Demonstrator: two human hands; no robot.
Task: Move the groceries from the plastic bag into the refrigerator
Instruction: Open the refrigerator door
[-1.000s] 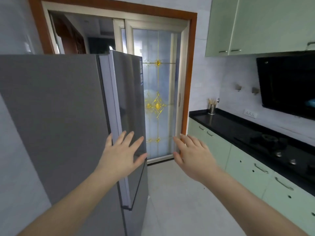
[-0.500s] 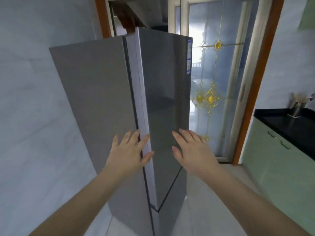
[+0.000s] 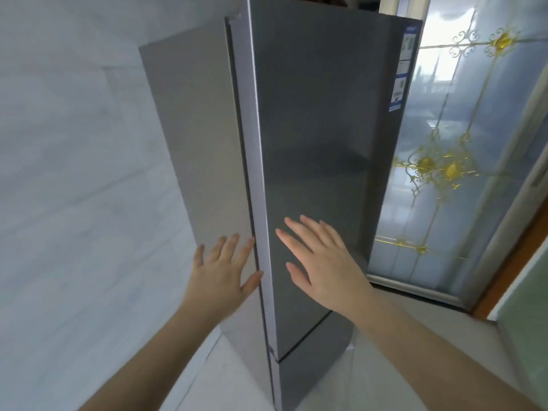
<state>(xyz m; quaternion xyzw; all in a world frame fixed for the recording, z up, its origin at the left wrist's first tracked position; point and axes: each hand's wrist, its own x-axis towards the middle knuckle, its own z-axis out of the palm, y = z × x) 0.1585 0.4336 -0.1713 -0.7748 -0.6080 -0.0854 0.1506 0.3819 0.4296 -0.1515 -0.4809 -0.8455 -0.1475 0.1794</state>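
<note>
Now | left hand point(image 3: 221, 272), right hand point(image 3: 321, 264): fingers spread, empty | before refrigerator point(image 3: 314, 143)

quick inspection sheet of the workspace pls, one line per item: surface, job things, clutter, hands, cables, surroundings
surface: pale floor in front of the fridge; no worktop in view.
job's things: grey refrigerator, upper and lower doors both shut; a label strip runs down the upper door's far edge; plastic bag and groceries not in view.
clutter: nothing seen.
hands: left hand open with fingers spread, at the fridge's front corner edge; right hand open, fingers straight, in front of the upper door; contact cannot be told; neither holds anything.
cables: nothing seen.
surroundings: pale wall to the left; glass door with gold ornament behind the fridge; a sliver of green cabinet at the right.
</note>
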